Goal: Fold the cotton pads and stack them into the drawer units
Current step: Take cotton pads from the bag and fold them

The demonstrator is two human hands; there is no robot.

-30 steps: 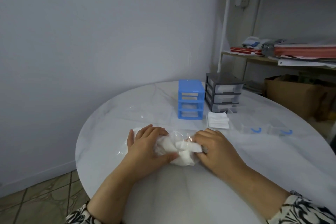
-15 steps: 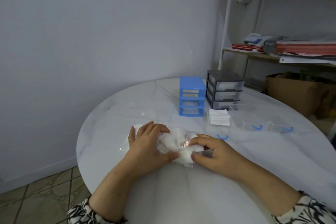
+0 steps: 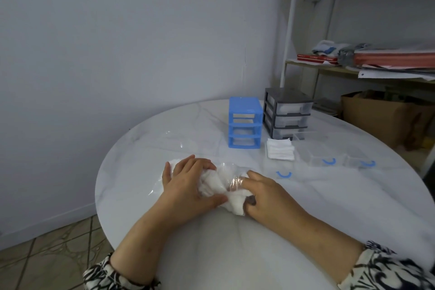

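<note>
A clear plastic bag of white cotton pads (image 3: 222, 182) lies on the round white table (image 3: 235, 254) near me. My left hand (image 3: 188, 183) grips the bag's left side, fingers curled over it. My right hand (image 3: 266, 193) pinches a white pad (image 3: 236, 205) at the bag's right end. A small stack of folded pads (image 3: 280, 152) rests farther back. Behind it stand a blue drawer unit (image 3: 244, 122) with its drawers out and a grey drawer unit (image 3: 286, 113) with clear drawers holding white pads.
Three clear drawers with blue handles (image 3: 329, 156) sit on the table right of the folded stack. A metal shelf (image 3: 353, 70) with papers and a cardboard box (image 3: 381, 117) stand beyond the table's right side. Tiled floor (image 3: 47, 254) shows at lower left.
My right hand has slid toward me along the bag and now pinches a pad pulled out at its near right end. The left hand stays on the bag.
</note>
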